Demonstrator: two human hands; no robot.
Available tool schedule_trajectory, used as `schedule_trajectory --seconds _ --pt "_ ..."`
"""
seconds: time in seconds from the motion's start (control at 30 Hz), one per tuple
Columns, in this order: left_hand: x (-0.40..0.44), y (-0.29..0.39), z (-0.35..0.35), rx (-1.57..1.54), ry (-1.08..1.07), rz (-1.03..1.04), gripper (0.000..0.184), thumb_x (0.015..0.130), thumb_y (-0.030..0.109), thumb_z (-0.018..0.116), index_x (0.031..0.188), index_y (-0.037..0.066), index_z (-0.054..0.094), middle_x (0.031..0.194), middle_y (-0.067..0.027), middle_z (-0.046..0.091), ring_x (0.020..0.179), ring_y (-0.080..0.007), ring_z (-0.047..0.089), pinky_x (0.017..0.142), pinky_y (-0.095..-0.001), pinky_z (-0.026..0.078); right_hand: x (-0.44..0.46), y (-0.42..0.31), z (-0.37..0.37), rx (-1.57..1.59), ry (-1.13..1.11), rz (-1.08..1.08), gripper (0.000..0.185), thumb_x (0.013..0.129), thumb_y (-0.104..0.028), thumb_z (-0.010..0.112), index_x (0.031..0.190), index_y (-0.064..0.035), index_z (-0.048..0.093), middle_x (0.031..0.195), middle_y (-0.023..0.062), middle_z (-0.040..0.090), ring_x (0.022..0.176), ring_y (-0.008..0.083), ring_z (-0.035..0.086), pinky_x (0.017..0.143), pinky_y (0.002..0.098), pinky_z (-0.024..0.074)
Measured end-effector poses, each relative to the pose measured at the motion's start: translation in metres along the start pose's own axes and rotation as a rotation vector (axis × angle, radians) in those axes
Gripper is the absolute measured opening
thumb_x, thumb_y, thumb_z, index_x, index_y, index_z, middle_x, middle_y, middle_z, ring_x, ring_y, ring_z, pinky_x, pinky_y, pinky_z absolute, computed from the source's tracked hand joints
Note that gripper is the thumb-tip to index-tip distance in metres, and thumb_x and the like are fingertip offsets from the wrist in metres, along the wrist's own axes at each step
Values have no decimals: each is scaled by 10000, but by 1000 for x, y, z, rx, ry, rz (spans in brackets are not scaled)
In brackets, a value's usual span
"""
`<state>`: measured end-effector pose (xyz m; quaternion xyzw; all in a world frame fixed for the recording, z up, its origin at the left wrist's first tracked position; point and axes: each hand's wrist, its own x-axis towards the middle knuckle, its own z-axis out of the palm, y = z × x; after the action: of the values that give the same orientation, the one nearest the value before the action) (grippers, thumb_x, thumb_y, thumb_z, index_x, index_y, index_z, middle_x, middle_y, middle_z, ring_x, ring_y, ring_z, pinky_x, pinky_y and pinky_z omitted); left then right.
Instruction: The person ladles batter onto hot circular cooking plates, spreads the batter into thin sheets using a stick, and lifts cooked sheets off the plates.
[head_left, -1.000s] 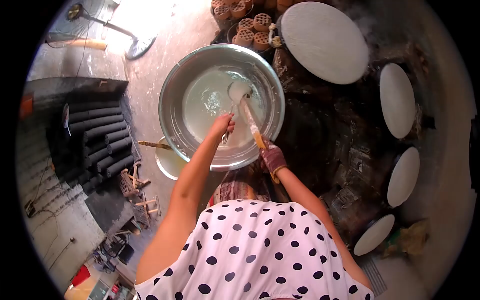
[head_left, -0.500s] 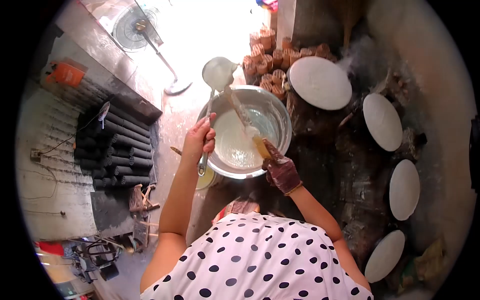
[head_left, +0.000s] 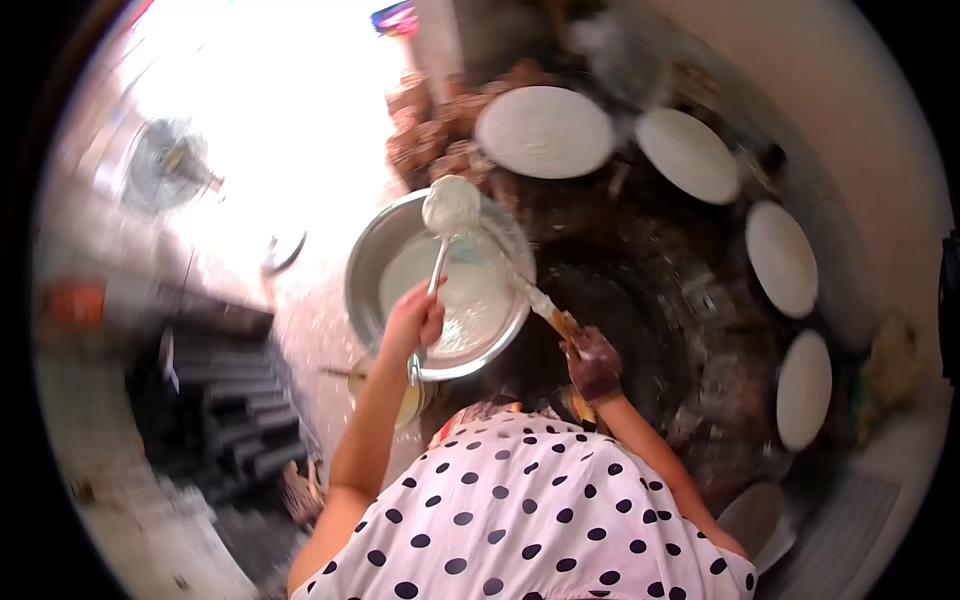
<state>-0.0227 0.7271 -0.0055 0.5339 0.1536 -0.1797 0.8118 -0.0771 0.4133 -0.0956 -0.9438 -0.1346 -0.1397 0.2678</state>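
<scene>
At basin (head_left: 366, 265), left hand (head_left: 412, 323) holding ladle (head_left: 452, 208), right hand (head_left: 596, 363) holding stick (head_left: 541, 303)

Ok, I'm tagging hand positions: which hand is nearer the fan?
Left. The left hand, over the basin, has the fan ahead and to its left; the gloved right hand is outside the basin's right side, farther away.
</scene>
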Motion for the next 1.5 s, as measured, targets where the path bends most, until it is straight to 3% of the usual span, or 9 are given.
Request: schedule_trajectory --seconds 0.23,0.4,0.5,0.6,0.7,0.8,1.07,1.37,1.5 --pt "88 -72 139 -193 -394 -517 335 998 219 432 1302 90 483 609 32 382 400 -70 316 372 -202 277 -122 57 -48 -166 199 583 502 822 -220 654 1303 -185 515 893 129 599 783 310 599 684 410 503" --pt "60 -119 247 506 -710 -252 353 992 223 445 1312 78 472 622 17 443 373 -78 329 358 -220 310 -201 39 -100 113 610 894 462 815 -158 660 1266 -165 562 1045 125 637 822 335 623 722 409 518" --pt "69 -185 345 353 -908 -565 346 991 204 448 1311 74 471 618 17 447 377 -76 330 359 -215 309 -271 71 -93 -257 597 1104 449 818 -178 658 1257 -152 570 1062 123 647 852 335 629 743 400 523" --pt "57 -250 447 171 -733 -1154 360 986 213 453 1313 64 438 581 39 372 365 -67 327 341 -207 292 -342 72 -80 -589 533 1131 438 843 -179 640 1271 -185 545 1023 108 645 856 309 637 729 385 529" --pt "6 -287 520 361 -1002 -1055 399 983 211 459 1344 47 416 599 33 395 374 -66 341 344 -215 288 -410 33 -106 -422 777 1334 353 842 -181 644 1195 -187 620 1098 87 652 936 301 642 786 390 523" --pt "-54 -295 554 941 -1561 -453 441 995 182 420 1402 23 355 631 19 440 393 -64 367 358 -225 303 -480 -7 -111 -460 766 1580 338 841 -187 646 1179 -187 640 1116 97 653 981 298 637 805 401 520" --pt "-197 -468 647 872 -1714 -1234 340 999 217 417 1305 73 452 679 59 425 457 -20 380 401 -209 313 -502 -50 -190 -511 1282 2071 419 870 -195 605 1286 -182 552 1123 174 634 991 353 617 825 411 503" --pt "-269 -590 648 1202 -1915 -1136 330 976 222 455 1264 60 457 686 34 471 490 -41 411 426 -214 337 -517 -12 -174 -466 948 2429 422 873 -327 578 1287 -264 524 1066 155 638 905 364 631 760 453 518" --pt "-263 -630 657 1246 -2144 -693 377 963 237 464 1300 67 462 665 -15 515 494 -116 481 429 -271 374 -508 32 -137 -663 1532 2217 422 885 -279 587 1300 -282 512 1098 159 631 897 361 635 750 451 524"
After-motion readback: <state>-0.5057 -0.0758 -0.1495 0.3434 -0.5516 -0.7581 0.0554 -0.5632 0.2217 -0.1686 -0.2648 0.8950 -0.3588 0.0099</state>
